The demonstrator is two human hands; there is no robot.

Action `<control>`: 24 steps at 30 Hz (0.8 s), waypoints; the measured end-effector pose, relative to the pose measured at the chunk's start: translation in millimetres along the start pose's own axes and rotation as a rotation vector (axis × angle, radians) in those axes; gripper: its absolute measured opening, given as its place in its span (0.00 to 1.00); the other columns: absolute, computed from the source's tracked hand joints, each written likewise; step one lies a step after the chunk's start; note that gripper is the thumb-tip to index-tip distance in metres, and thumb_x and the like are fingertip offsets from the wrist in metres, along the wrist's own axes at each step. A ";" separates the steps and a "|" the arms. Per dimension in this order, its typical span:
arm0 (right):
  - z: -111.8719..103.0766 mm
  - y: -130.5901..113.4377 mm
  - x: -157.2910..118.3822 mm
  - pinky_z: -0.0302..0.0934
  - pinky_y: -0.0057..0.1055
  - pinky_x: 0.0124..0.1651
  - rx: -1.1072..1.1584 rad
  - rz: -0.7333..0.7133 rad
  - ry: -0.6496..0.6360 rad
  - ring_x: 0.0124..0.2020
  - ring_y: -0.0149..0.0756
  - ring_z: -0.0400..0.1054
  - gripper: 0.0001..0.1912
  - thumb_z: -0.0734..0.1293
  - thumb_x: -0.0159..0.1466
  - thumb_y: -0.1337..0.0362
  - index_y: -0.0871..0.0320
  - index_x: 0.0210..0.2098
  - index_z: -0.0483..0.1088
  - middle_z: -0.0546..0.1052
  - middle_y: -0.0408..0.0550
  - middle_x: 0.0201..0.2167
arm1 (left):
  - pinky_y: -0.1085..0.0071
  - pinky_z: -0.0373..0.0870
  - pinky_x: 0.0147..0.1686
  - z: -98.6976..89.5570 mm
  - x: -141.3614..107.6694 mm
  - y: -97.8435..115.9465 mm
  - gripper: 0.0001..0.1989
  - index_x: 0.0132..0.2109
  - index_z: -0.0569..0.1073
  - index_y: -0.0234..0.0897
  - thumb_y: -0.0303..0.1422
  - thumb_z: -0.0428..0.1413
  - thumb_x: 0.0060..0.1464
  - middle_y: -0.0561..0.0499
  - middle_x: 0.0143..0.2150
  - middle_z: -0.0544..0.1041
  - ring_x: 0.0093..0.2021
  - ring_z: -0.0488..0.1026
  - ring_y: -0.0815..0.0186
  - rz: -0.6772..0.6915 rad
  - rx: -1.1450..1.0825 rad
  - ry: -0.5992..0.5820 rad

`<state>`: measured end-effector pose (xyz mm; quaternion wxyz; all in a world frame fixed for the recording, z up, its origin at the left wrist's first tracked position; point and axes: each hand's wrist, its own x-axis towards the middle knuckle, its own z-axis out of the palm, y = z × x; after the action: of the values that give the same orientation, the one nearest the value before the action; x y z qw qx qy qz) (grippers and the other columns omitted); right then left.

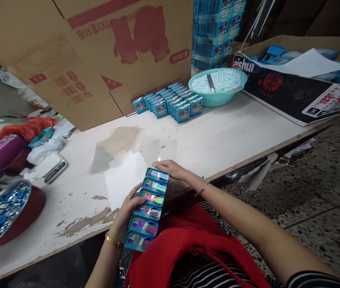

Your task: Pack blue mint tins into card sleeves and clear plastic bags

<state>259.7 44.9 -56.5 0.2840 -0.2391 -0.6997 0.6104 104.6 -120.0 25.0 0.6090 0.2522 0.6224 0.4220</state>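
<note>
1. Broadly, a pale worktable (79, 148) spans the view, its surface stained and chipped in patches.
2. A large brown cardboard box (91, 72) with red printing stands along the far side of the table.
3. A black-sided carton (278, 90) sits at the far right, holding blue packages and a white sheet.
4. Behind the pale green bowl rises a stack of wrapped blue packs (212, 38).
5. A dark red bowl (31, 212), full of shiny blue and silver pieces, is at the near left edge.
6. The pale green bowl (218, 100) holds small white and light blue pellets, with a dark strip lying on them.
7. Small blue boxes (170, 102) stand in close rows just beside that bowl.
8. White paper (124, 180) lies flat near the table's front edge, beside the hands.
9. A row of six blue tins (147, 212), with shiny iridescent faces, is held at that edge, above the person's lap.
10. The left hand (130, 206) grips the row from its left side, thumb across the faces.
11. The right hand (171, 168) has its fingers extended along the row's far end; whether they clasp it, I cannot tell.
12. A thin bracelet (201, 189) circles the right wrist.
</note>
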 end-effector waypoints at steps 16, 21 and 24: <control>-5.9 9.1 12.4 0.59 0.37 0.57 -0.232 0.002 0.101 0.53 0.38 0.68 0.18 0.56 0.67 0.60 0.56 0.50 0.72 0.74 0.49 0.51 | 0.62 0.59 0.53 -43.1 66.1 29.1 0.18 0.52 0.71 0.41 0.40 0.49 0.58 0.45 0.52 0.71 0.53 0.66 0.58 0.623 0.800 0.160; -8.3 -2.0 20.9 0.57 0.39 0.58 -0.231 -0.023 0.097 0.54 0.38 0.67 0.18 0.57 0.66 0.60 0.57 0.50 0.72 0.74 0.50 0.52 | 0.59 0.57 0.49 -36.9 109.3 43.7 0.21 0.57 0.66 0.40 0.35 0.52 0.55 0.42 0.52 0.68 0.51 0.63 0.55 0.839 1.373 0.079; -11.0 -8.1 22.8 0.58 0.38 0.58 -0.295 -0.058 0.077 0.54 0.37 0.67 0.17 0.58 0.66 0.61 0.57 0.50 0.72 0.74 0.50 0.51 | 0.61 0.57 0.43 -33.6 120.5 49.4 0.16 0.51 0.69 0.38 0.34 0.50 0.56 0.42 0.49 0.69 0.47 0.64 0.55 0.887 1.512 0.056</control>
<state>250.9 67.2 -45.1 0.2898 -0.2813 -0.7769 0.4830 46.3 -2.0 -2.8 0.0430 0.7965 0.5947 0.1004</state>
